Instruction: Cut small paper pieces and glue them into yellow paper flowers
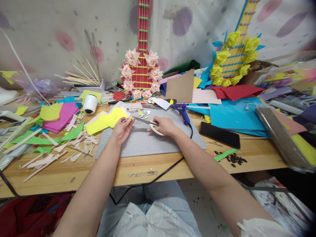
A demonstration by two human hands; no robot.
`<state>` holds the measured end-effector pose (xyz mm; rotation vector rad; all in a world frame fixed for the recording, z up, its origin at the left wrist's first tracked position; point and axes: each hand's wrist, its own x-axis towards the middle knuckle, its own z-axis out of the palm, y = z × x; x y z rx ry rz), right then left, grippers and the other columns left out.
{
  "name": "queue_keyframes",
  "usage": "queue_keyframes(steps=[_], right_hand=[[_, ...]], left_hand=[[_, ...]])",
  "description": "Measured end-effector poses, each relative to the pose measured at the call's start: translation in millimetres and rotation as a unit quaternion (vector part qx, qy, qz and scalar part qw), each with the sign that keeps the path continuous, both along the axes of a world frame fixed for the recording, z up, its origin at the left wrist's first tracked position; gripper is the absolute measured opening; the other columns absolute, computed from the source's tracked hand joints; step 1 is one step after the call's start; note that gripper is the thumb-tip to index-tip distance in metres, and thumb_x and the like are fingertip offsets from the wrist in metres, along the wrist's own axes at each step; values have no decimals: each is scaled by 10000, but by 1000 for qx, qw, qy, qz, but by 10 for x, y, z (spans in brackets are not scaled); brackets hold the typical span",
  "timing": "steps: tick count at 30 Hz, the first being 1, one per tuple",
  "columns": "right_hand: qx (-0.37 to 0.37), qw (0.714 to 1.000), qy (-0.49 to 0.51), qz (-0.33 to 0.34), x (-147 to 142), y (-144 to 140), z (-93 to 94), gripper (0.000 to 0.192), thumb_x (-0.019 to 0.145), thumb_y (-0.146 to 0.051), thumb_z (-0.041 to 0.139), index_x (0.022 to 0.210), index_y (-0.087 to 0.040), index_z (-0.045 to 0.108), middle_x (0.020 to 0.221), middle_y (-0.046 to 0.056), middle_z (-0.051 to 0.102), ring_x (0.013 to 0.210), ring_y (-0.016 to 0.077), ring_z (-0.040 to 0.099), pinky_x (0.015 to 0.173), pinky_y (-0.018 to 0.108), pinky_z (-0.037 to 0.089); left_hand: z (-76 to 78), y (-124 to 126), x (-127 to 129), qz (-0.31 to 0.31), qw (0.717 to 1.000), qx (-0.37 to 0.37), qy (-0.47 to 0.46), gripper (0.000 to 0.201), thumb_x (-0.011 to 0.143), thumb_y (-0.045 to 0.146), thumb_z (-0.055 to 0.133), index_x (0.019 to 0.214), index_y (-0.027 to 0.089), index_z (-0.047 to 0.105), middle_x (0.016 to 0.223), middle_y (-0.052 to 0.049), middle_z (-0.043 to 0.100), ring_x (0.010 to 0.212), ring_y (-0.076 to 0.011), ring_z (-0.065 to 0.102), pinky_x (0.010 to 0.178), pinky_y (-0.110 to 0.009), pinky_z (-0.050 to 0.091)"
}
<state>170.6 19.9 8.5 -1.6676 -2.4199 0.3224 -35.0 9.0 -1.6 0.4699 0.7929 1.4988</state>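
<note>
Evidently a cutting step was in hand: the left hand (121, 129) pinched a small yellow paper piece (130, 119) over the grey cutting mat (148, 141), while the right hand (165, 126), closed on the scissors (148, 122), needed the open blades lined up on it.

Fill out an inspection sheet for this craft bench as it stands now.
Surface: wooden workbench with a grey cutting mat in the middle.
Job's things: white-handled scissors and a small yellow paper piece; yellow paper sheets beside them.
Clutter: pale paper strips, pink sheets, white tape roll, black phone, dark seeds, blue glue gun.
Hands: left hand pinches the yellow piece; right hand grips the scissors.
Cables: black cord drops over the bench edge.
Surroundings: red paper guitar, yellow-flowered guitar, spotted wall cloth.
</note>
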Motion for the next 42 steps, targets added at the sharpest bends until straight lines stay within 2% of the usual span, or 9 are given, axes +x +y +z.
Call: queue_keyframes(steps=[8,16,25,33,42], right_hand=[[-7,1000,0,5,-7,-5,5,509,688,-684,475,881,-222,564,798,24,647,692,155,538,539,237,231],[-5,1000,15,10,4,-4,-4,509,679,-691,477,856,-222,566,785,18,644,680,147,528,538,237,225],[1,1000,19,8,16,-2,6,468,692,-666,482,812,-223,570,756,12,638,673,144,518,538,243,220],[18,1000,3,6,12,-13,39,465,713,-651,468,802,-207,568,753,27,644,668,145,524,535,241,206],[5,1000,4,5,9,-16,30,460,704,-638,496,864,-212,564,789,33,649,682,156,533,538,244,216]], left_hand=[[-34,4,-16,-16,1000,-3,5,235,667,-38,588,697,163,470,661,29,581,681,-58,588,868,-255,473],[-54,15,-33,-19,1000,-12,7,240,664,-41,571,735,169,478,653,22,567,675,-65,587,740,-192,487],[-49,12,-38,-22,999,-26,3,255,650,-43,582,763,164,484,668,10,554,710,-84,592,705,-184,472],[-16,1,-42,-32,999,-38,4,237,676,-34,555,769,166,468,703,2,550,701,-83,591,571,-135,450],[-10,2,-37,-33,999,-36,3,224,686,-30,540,770,164,466,694,1,536,700,-86,586,568,-136,445]])
